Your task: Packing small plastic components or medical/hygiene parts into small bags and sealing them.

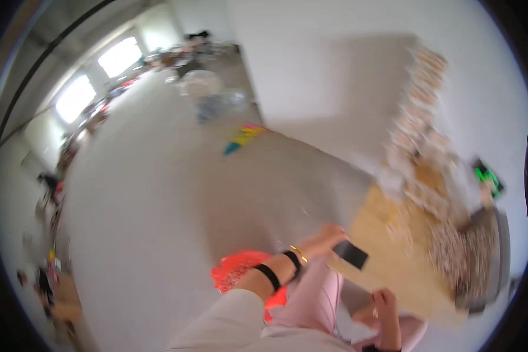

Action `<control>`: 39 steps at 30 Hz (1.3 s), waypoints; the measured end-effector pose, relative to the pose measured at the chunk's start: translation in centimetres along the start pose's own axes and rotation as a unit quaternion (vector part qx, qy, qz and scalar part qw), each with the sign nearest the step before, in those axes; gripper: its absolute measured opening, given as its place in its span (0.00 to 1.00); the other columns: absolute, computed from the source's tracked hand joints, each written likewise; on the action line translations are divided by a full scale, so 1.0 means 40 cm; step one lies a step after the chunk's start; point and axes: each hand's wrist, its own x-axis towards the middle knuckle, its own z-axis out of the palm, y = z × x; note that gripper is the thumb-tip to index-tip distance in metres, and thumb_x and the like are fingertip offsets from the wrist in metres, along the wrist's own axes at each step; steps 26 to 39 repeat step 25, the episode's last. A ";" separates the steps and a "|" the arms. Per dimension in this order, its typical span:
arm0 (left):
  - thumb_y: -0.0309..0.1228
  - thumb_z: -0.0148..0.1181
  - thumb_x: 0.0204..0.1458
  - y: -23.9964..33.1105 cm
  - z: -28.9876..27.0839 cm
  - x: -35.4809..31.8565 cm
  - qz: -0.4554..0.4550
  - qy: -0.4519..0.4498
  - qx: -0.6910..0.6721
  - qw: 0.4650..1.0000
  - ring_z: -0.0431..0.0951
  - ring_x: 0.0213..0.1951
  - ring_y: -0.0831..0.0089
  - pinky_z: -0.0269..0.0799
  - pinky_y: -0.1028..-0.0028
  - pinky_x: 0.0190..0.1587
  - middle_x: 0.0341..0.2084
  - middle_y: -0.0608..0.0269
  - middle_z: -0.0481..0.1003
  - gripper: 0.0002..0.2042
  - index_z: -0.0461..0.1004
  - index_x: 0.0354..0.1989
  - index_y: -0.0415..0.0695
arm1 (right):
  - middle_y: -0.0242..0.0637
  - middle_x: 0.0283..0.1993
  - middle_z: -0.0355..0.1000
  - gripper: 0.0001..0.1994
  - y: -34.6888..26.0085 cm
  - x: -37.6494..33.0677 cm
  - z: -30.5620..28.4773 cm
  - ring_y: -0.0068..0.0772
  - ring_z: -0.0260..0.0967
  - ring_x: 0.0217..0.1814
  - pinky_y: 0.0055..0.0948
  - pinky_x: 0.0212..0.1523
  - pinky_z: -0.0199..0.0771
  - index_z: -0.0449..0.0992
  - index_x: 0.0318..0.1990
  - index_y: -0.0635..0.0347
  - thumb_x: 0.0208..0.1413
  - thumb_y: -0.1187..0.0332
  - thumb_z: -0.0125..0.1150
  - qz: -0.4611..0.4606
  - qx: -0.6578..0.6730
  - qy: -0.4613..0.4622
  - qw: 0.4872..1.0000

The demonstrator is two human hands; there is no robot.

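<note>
My left hand (pixel 330 235) is stretched out over the near left edge of a tan tabletop (pixel 387 264). Its fingers are smeared by motion. Right beside its fingertips is a flat dark rectangle (pixel 351 254); whether the fingers grip it or it just lies there, I cannot tell. Closer to me, my right hand (pixel 384 301) is raised at the table's near edge with its fingers curled together. What they hold, if anything, is too blurred to make out. Below my left forearm lies a bright red plastic bag (pixel 239 261) with small speckled contents.
A grey bin (pixel 501 252) full of small brownish pieces is at the table's right. Stacked pale, clear-wrapped packs (pixel 419 100) rise along the white wall. A yellow, teal and pink bag (pixel 244 138) lies on the floor by the wall corner. Clutter lines the windowed wall.
</note>
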 end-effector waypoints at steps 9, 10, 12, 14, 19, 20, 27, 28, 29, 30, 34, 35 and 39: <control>0.44 0.82 0.29 0.189 0.001 0.052 -0.071 -0.060 0.193 0.977 0.59 0.69 0.60 0.45 0.46 0.74 0.62 0.57 0.65 0.41 0.73 0.57 0.44 | 0.43 0.38 0.77 0.14 -0.047 0.060 -0.032 0.35 0.73 0.42 0.34 0.46 0.73 0.79 0.47 0.64 0.66 0.62 0.58 -0.069 -0.051 -0.108 0.990; 0.45 0.81 0.30 0.202 -0.002 0.041 -0.082 -0.053 0.194 0.976 0.58 0.70 0.61 0.43 0.46 0.75 0.63 0.57 0.64 0.43 0.72 0.59 0.43 | 0.45 0.42 0.77 0.15 -0.064 0.071 -0.037 0.38 0.74 0.46 0.38 0.51 0.73 0.78 0.49 0.65 0.66 0.62 0.58 -0.065 -0.067 -0.123 0.988; 0.47 0.79 0.35 0.216 0.011 0.014 -0.101 -0.035 0.173 0.979 0.59 0.69 0.58 0.46 0.45 0.73 0.62 0.54 0.65 0.42 0.70 0.61 0.41 | 0.47 0.45 0.76 0.15 -0.067 0.105 -0.049 0.41 0.72 0.49 0.40 0.54 0.70 0.77 0.51 0.65 0.65 0.62 0.58 -0.095 -0.103 -0.127 0.982; 0.44 0.79 0.37 0.214 0.048 -0.046 -0.138 0.018 0.141 0.980 0.58 0.69 0.56 0.46 0.44 0.72 0.60 0.53 0.66 0.38 0.71 0.57 0.42 | 0.48 0.49 0.75 0.16 -0.051 0.141 -0.035 0.44 0.70 0.53 0.43 0.57 0.67 0.77 0.52 0.64 0.65 0.62 0.58 -0.160 -0.172 -0.097 0.967; 0.39 0.74 0.42 0.257 0.033 -0.190 -0.176 0.032 0.111 0.978 0.61 0.65 0.54 0.50 0.45 0.70 0.57 0.53 0.67 0.30 0.72 0.55 0.43 | 0.52 0.57 0.72 0.19 0.144 0.201 -0.068 0.51 0.66 0.61 0.49 0.65 0.60 0.74 0.57 0.64 0.64 0.62 0.59 -0.225 -0.358 0.081 0.903; 0.38 0.73 0.43 0.260 0.026 -0.220 -0.183 0.034 0.099 0.977 0.62 0.64 0.54 0.50 0.45 0.70 0.56 0.53 0.67 0.29 0.72 0.55 0.43 | 0.53 0.61 0.67 0.21 0.191 0.219 -0.070 0.54 0.60 0.65 0.52 0.68 0.53 0.72 0.60 0.63 0.62 0.62 0.60 -0.203 -0.349 0.071 0.912; 0.36 0.72 0.44 0.263 0.008 -0.359 -0.289 -0.005 0.072 0.955 0.61 0.64 0.52 0.45 0.46 0.73 0.56 0.54 0.68 0.28 0.72 0.56 0.48 | 0.56 0.74 0.56 0.37 0.346 0.286 -0.068 0.59 0.44 0.77 0.60 0.76 0.38 0.61 0.73 0.57 0.57 0.59 0.66 -0.167 -0.357 0.007 0.919; 0.36 0.72 0.44 0.263 0.008 -0.359 -0.289 -0.005 0.072 0.955 0.61 0.64 0.52 0.45 0.46 0.73 0.56 0.54 0.68 0.28 0.72 0.56 0.48 | 0.56 0.74 0.56 0.37 0.346 0.286 -0.068 0.59 0.44 0.77 0.60 0.76 0.38 0.61 0.73 0.57 0.57 0.59 0.66 -0.167 -0.357 0.007 0.919; 0.36 0.72 0.44 0.263 0.008 -0.359 -0.289 -0.005 0.072 0.955 0.61 0.64 0.52 0.45 0.46 0.73 0.56 0.54 0.68 0.28 0.72 0.56 0.48 | 0.56 0.74 0.56 0.37 0.346 0.286 -0.068 0.59 0.44 0.77 0.60 0.76 0.38 0.61 0.73 0.57 0.57 0.59 0.66 -0.167 -0.357 0.007 0.919; 0.36 0.72 0.44 0.263 0.008 -0.359 -0.289 -0.005 0.072 0.955 0.61 0.64 0.52 0.45 0.46 0.73 0.56 0.54 0.68 0.28 0.72 0.56 0.48 | 0.56 0.74 0.56 0.37 0.346 0.286 -0.068 0.59 0.44 0.77 0.60 0.76 0.38 0.61 0.73 0.57 0.57 0.59 0.66 -0.167 -0.357 0.007 0.919; 0.36 0.72 0.44 0.263 0.008 -0.359 -0.289 -0.005 0.072 0.955 0.61 0.64 0.52 0.45 0.46 0.73 0.56 0.54 0.68 0.28 0.72 0.56 0.48 | 0.56 0.74 0.56 0.37 0.346 0.286 -0.068 0.59 0.44 0.77 0.60 0.76 0.38 0.61 0.73 0.57 0.57 0.59 0.66 -0.167 -0.357 0.007 0.919; 0.36 0.72 0.44 0.263 0.008 -0.359 -0.289 -0.005 0.072 0.955 0.61 0.64 0.52 0.45 0.46 0.73 0.56 0.54 0.68 0.28 0.72 0.56 0.48 | 0.56 0.74 0.56 0.37 0.346 0.286 -0.068 0.59 0.44 0.77 0.60 0.76 0.38 0.61 0.73 0.57 0.57 0.59 0.66 -0.167 -0.357 0.007 0.919; 0.36 0.72 0.44 0.263 0.008 -0.359 -0.289 -0.005 0.072 0.955 0.61 0.64 0.52 0.45 0.46 0.73 0.56 0.54 0.68 0.28 0.72 0.56 0.48 | 0.56 0.74 0.56 0.37 0.346 0.286 -0.068 0.59 0.44 0.77 0.60 0.76 0.38 0.61 0.73 0.57 0.57 0.59 0.66 -0.167 -0.357 0.007 0.919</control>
